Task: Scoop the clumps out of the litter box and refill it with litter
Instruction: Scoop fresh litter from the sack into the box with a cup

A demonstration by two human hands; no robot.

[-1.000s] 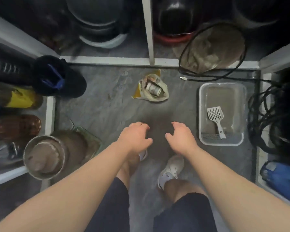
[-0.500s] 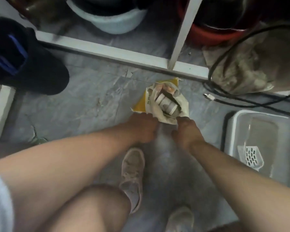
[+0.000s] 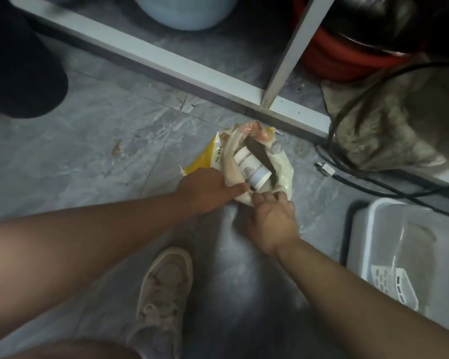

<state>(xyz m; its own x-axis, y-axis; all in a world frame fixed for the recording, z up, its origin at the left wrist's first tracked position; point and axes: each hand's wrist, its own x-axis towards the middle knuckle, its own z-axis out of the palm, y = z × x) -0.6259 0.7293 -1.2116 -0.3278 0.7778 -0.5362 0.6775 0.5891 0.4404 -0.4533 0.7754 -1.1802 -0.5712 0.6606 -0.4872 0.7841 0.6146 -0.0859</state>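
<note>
Head view: our left hand (image 3: pixel 208 189) and right hand (image 3: pixel 271 216) pinch the soft bag's (image 3: pixel 280 174) near rim on the floor beside the box (image 3: pixel 368 229); it probably sags, so we grip low.

Head view, steeply downward, near floor (image 3: pixel 88 151)

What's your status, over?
Both hands, left and right, gripping the near rim of the litter bag. Scoop untouched in litter box. Paper cup sits inside the bag's mouth.
</note>
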